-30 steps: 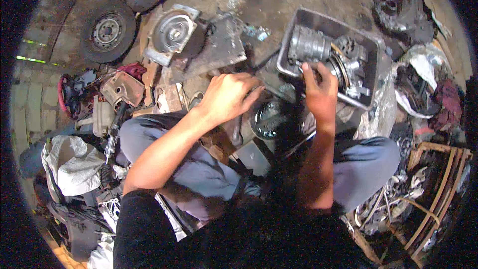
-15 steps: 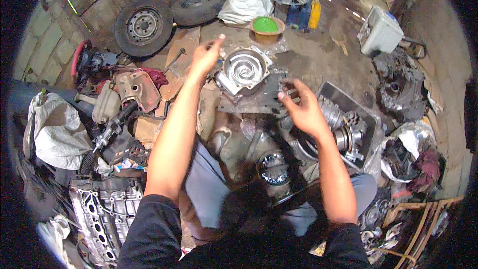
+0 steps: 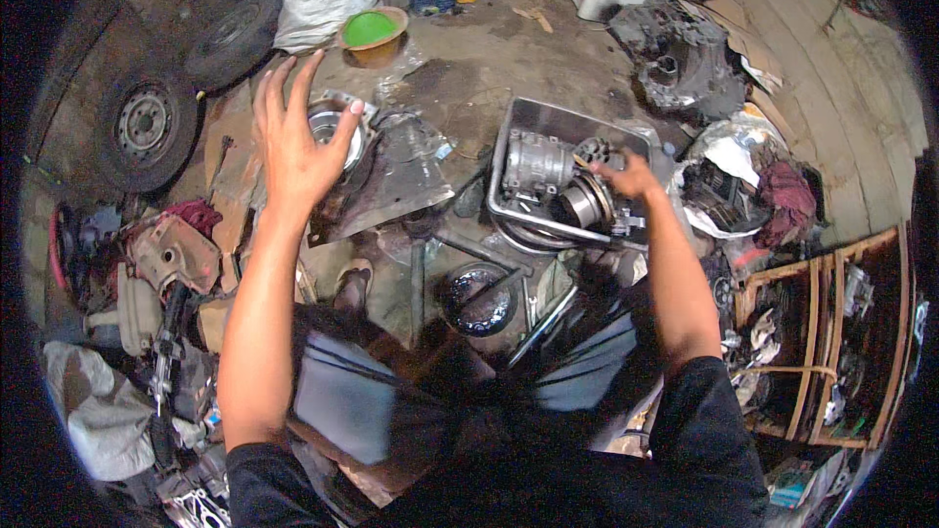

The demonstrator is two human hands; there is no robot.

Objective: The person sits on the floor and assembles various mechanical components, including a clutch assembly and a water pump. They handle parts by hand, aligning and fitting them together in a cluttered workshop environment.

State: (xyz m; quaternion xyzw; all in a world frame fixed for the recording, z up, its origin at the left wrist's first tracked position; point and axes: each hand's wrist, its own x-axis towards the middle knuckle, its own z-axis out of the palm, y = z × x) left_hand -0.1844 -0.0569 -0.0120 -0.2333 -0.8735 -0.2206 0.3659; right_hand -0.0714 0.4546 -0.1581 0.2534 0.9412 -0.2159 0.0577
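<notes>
My left hand (image 3: 298, 152) is raised with its fingers spread, holding nothing. Behind its thumb a round metal housing (image 3: 329, 125) shows in part, on a dark sheet (image 3: 396, 191); the hand covers much of it. My right hand (image 3: 631, 179) is inside a grey metal tray (image 3: 497, 171), its fingers bent together beside a shiny cylindrical part (image 3: 582, 203). Whatever lies between those fingertips is too small and blurred to make out. A ribbed silver compressor body (image 3: 536, 164) lies in the tray, left of that hand.
Between my legs sits a round black pan (image 3: 479, 300) with shiny liquid. Beyond the housing stands a bowl (image 3: 374, 51) with green inside. Wheels (image 3: 149, 125) lean at the left. A dirty gearbox-like casting (image 3: 680, 64) and a wooden frame (image 3: 827, 332) are at the right.
My view has swung to the right. My right hand has moved from beside the housing into the tray. My left hand has opened its fingers wide near the housing.
</notes>
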